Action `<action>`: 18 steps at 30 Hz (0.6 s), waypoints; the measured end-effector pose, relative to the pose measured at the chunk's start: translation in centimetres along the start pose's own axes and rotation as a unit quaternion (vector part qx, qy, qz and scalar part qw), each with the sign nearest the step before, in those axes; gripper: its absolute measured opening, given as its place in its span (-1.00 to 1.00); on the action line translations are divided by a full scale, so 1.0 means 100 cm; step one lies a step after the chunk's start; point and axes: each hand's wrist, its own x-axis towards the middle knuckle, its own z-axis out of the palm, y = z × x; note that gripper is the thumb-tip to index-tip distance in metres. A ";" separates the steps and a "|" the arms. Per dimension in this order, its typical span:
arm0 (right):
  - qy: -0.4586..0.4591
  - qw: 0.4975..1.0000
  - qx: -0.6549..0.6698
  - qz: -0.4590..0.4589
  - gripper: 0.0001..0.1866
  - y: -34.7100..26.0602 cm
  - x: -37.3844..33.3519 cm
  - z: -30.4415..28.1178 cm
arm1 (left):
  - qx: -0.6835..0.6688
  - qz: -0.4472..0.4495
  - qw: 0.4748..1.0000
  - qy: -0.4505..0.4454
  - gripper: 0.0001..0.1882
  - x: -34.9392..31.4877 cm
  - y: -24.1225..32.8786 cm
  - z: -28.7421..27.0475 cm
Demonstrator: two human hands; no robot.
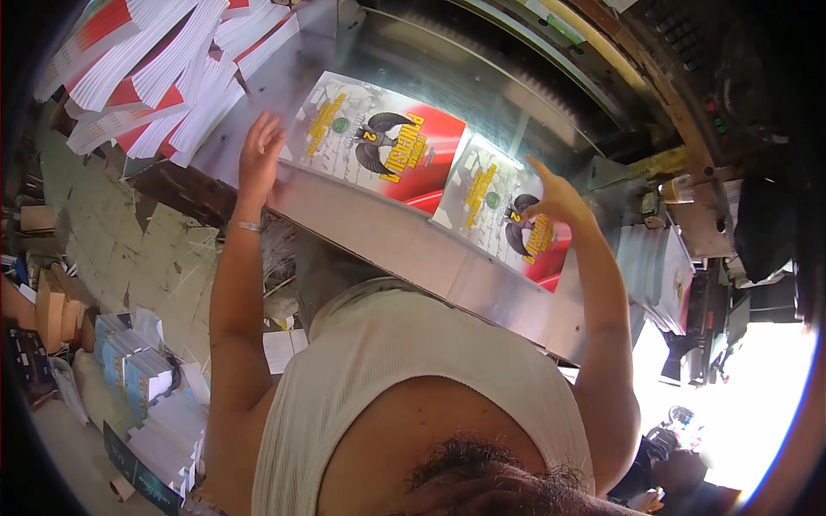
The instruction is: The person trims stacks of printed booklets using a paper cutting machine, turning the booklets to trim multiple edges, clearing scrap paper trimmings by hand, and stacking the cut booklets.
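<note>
Two stacks of booklets with grey-white and red covers lie side by side on a metal machine table. The left booklet stack (pixel 383 142) shows a dark winged emblem and yellow lettering. The right booklet stack (pixel 495 206) has the same cover. Just off the left stack's outer edge is my left hand (pixel 261 159), raised with its fingers apart and nothing in it. Over the right stack's far right side, my right hand (pixel 557 198) has its thumb and fingers spread. Whether its thumb touches the cover I cannot tell.
Fanned piles of booklets (pixel 163 73) fill the far left. A metal bar (pixel 551 64) of the machine runs behind the table (pixel 379 219). More stacked booklets (pixel 654 267) stand at right. Bundled paper (pixel 138 370) and scraps lie on the floor at left. Another person (pixel 680 464) is at lower right.
</note>
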 end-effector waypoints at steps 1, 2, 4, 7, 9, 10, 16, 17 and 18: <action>0.001 1.000 -0.006 0.000 0.30 -0.001 -0.006 0.001 | -0.006 0.000 1.000 0.003 -0.24 -0.001 -0.002 0.001; 0.005 1.000 0.002 0.012 0.26 0.000 -0.012 0.006 | 0.024 0.023 0.999 -0.001 -0.25 -0.003 -0.004 0.002; 0.012 1.000 0.013 0.023 0.13 0.001 -0.025 0.010 | 0.045 0.045 0.998 0.001 -0.26 -0.007 -0.006 0.008; -0.027 0.991 0.080 0.106 0.07 -0.004 -0.046 0.015 | 0.120 0.100 0.988 0.010 -0.30 -0.017 0.000 0.012; -0.013 0.990 0.098 0.103 -0.04 0.000 -0.065 0.030 | 0.172 0.073 0.982 0.014 -0.34 -0.024 0.006 0.013; 0.009 0.987 0.127 0.102 -0.14 0.004 -0.076 0.037 | 0.170 0.067 0.983 0.023 -0.34 -0.027 0.012 0.015; -0.020 0.896 0.394 0.203 -0.56 0.022 -0.124 0.019 | 0.133 0.079 0.987 0.043 -0.34 -0.024 0.003 0.013; -0.022 0.897 0.392 0.204 -0.56 0.009 -0.138 0.008 | 0.134 0.073 0.987 0.046 -0.34 -0.023 0.004 0.013; 0.024 0.905 0.393 0.164 -0.56 -0.011 -0.151 -0.004 | 0.136 0.067 0.987 0.050 -0.35 -0.023 0.005 0.013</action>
